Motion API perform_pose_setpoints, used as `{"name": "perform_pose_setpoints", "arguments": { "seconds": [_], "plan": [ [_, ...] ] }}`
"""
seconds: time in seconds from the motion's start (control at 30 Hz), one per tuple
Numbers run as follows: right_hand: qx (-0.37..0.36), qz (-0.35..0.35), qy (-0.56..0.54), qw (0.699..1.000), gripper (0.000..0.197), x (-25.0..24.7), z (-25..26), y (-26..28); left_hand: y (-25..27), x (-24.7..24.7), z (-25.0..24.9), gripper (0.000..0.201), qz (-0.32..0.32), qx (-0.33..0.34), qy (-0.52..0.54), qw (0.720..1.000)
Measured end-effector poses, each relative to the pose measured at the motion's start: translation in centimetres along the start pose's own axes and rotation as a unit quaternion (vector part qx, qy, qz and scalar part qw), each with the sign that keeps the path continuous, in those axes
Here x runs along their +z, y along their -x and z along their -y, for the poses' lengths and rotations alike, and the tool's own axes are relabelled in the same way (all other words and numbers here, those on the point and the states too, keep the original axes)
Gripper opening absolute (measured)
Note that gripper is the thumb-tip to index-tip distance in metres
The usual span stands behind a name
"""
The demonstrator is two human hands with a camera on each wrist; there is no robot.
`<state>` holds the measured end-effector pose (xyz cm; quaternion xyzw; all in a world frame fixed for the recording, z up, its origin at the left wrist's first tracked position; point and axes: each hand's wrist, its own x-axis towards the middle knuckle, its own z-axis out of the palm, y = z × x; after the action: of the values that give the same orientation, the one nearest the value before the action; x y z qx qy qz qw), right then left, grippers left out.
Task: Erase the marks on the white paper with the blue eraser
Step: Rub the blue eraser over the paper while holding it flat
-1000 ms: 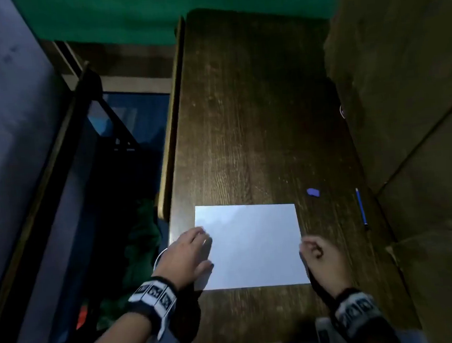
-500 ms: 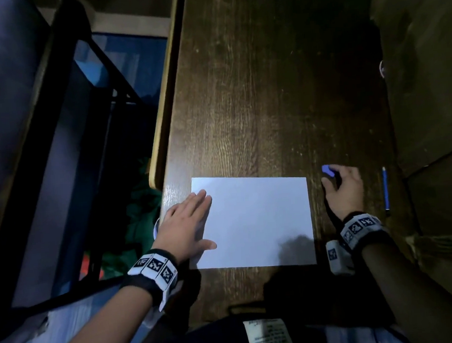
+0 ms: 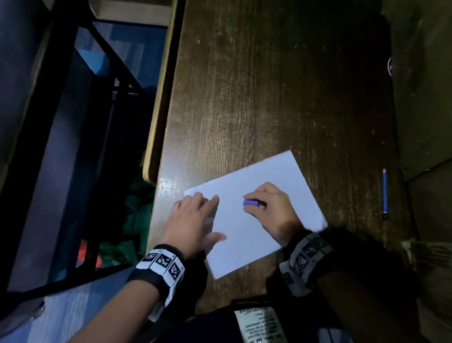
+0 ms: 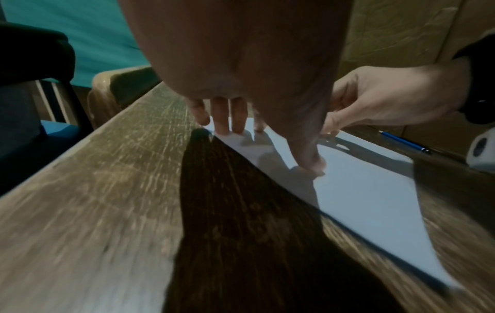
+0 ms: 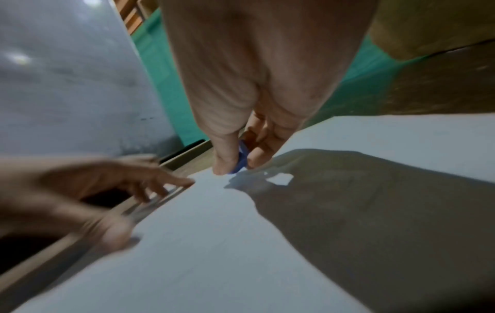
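Our right hand pinches the blue eraser btwn thumb & fingers, tip on the white paper mid-sheet. Left hand lies flat, fingers straight, on its left edge. Paper's thin, prob slides/creases; eraser small, so pinch low.

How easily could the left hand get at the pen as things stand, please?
Probably not easily: the pen lies beyond the paper's right edge, and the right hand, holding the eraser, sits between it and the left hand.
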<state>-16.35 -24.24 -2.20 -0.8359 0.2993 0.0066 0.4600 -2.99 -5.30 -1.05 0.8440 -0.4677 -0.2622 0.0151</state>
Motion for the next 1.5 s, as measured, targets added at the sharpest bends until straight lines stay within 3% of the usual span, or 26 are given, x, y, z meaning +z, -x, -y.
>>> {"name": "perform_pose_setpoints", "arguments": {
  "seconds": [0.07, 0.1, 0.23, 0.33, 0.43, 0.5, 0.6, 0.67, 0.73, 0.8, 0.93, 1.0, 1.1, 1.17, 1.27, 1.3, 1.43, 1.5],
  "plan": [
    [0.022, 0.005, 0.039, 0.999, 0.026, 1.3, 0.1, 0.0, -0.9, -0.1, 0.4, 0.081, -0.019, 0.03, 0.033, 0.999],
    [0.041, -0.015, 0.044, 0.998, 0.027, 1.7, 0.2, -0.1, -1.5, 0.0, 0.7, 0.083, -0.028, 0.045, 0.058, 0.997],
    [0.078, -0.1, 0.065, 0.99, 0.021, 2.4, 0.8, -0.6, -2.5, 0.2, 1.2, 0.119, 0.007, 0.071, 0.085, 0.994],
    [0.002, -0.098, 0.082, 0.992, 0.016, 3.6, 0.7, 0.6, -2.4, 0.2, 1.0, 0.131, 0.03, 0.07, 0.025, 0.997],
    [-0.083, -0.035, 0.096, 0.991, 0.016, 3.7, 1.3, 1.2, -2.8, 0.2, 0.7, 0.138, 0.031, 0.056, -0.024, 0.998],
    [-0.048, -0.051, 0.116, 0.991, 0.019, 2.8, 1.5, -1.3, -3.2, 0.2, 0.6, 0.142, 0.028, 0.054, -0.048, 0.997],
    [0.024, -0.135, 0.096, 0.986, 0.018, 2.1, 1.0, -4.0, -3.7, 0.0, 0.6, 0.147, 0.024, 0.057, -0.071, 0.996],
    [0.011, -0.105, 0.1, 0.989, 0.018, 3.6, 1.1, -2.8, -3.7, -0.1, 0.4, 0.148, 0.024, 0.058, -0.08, 0.995],
    [-0.068, -0.019, 0.103, 0.992, 0.017, 4.7, 1.8, -0.5, -3.7, -0.3, 0.3, 0.147, 0.023, 0.055, -0.091, 0.994],
    [-0.095, 0.016, 0.105, 0.99, 0.016, 3.7, 2.0, -1.3, -3.7, -0.5, 0.2, 0.147, 0.023, 0.054, -0.096, 0.994],
    [-0.01, -0.123, 0.109, 0.986, 0.015, 3.5, 1.3, -4.4, -3.6, -0.6, 0.2, 0.147, 0.032, 0.051, -0.097, 0.993],
    [-0.045, -0.095, 0.104, 0.989, 0.013, 5.1, 1.7, -2.4, -3.6, -0.7, 0.1, 0.146, 0.032, 0.05, -0.097, 0.994],
    [-0.151, 0.032, 0.095, 0.984, 0.011, 4.6, 2.2, -0.4, -3.5, -0.8, 0.0, 0.146, 0.028, 0.048, -0.1, 0.993],
    [-0.113, 0.001, 0.119, 0.986, 0.013, 3.1, 2.2, -3.2, -3.5, -0.8, 0.1, 0.147, 0.032, 0.046, -0.091, 0.994],
    [-0.01, -0.13, 0.119, 0.984, 0.018, 2.9, 1.4, -5.4, -3.5, -0.9, 0.1, 0.147, 0.037, 0.047, -0.088, 0.994],
    [-0.007, -0.125, 0.116, 0.985, 0.018, 3.8, 1.4, -4.5, -3.5, -0.9, 0.0, 0.147, 0.037, 0.047, -0.088, 0.994],
    [-0.144, 0.025, 0.084, 0.986, 0.012, 5.3, 2.2, 0.3, -3.6, -0.9, 0.0, 0.148, 0.029, 0.045, -0.095, 0.994],
    [-0.123, -0.011, 0.096, 0.988, 0.012, 3.8, 2.0, -2.5, -3.5, -0.9, 0.1, 0.148, 0.032, 0.045, -0.085, 0.995]
  ]
}}
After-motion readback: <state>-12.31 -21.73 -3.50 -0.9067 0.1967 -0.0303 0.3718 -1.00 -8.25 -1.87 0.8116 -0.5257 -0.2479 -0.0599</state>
